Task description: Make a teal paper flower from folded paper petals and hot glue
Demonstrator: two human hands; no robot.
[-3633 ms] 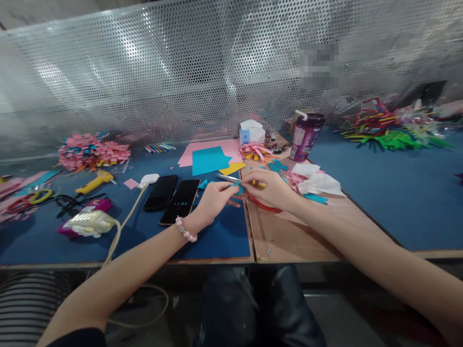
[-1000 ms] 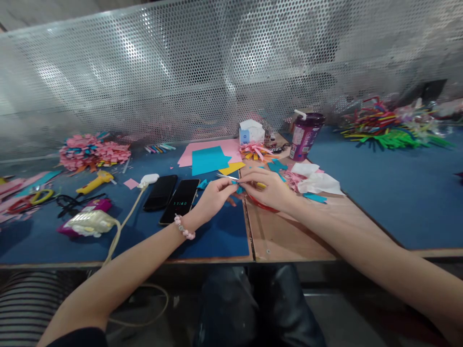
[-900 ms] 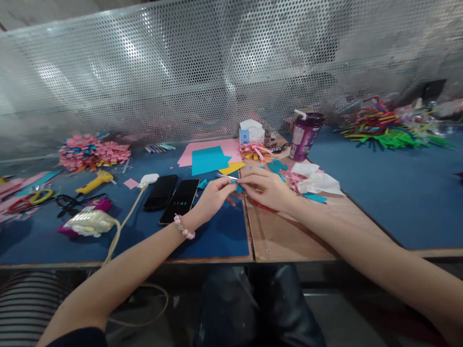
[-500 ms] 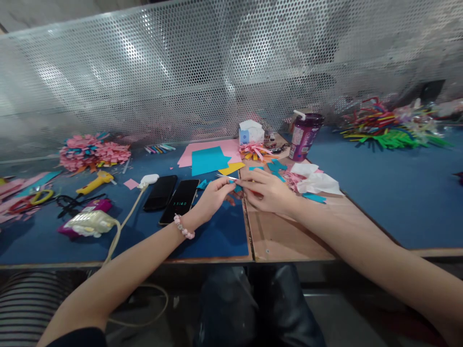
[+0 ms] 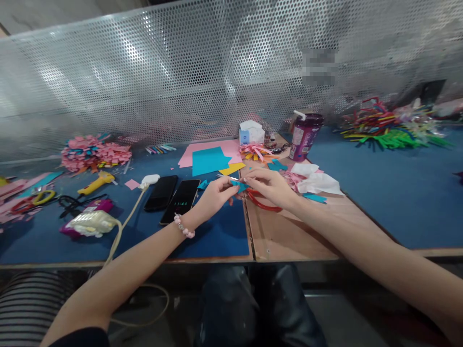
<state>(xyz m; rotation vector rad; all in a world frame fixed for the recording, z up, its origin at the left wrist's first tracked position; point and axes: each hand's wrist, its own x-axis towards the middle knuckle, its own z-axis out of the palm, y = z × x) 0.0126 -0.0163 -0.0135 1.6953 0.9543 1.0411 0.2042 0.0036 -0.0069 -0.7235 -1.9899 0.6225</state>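
Between my two hands, near the seam of the table, is a small blue paper piece [image 5: 238, 186]. My left hand [image 5: 217, 193] pinches it from the left, with a beaded bracelet on the wrist. My right hand [image 5: 269, 185] has its fingertips closed on the paper's right side. Red-handled scissors [image 5: 265, 206] hang or lie below my right palm, their blades partly hidden by the hands. Behind the hands are a blue sheet [image 5: 208, 161], a pink sheet [image 5: 186, 154] and a yellow paper piece [image 5: 232, 168].
Two phones [image 5: 161, 193] and a yellow glue gun [image 5: 96, 183] lie left, near a white cable [image 5: 125, 221]. A purple cup [image 5: 306, 137] stands behind crumpled tissue [image 5: 318, 182]. Paper-strip bundles [image 5: 90, 153] sit at the back left; more strips [image 5: 387, 130] lie at the right.
The blue paper between my fingertips now shows more clearly. My right hand's fingers have lifted and bent, and the red scissor handles have come into view beneath them.
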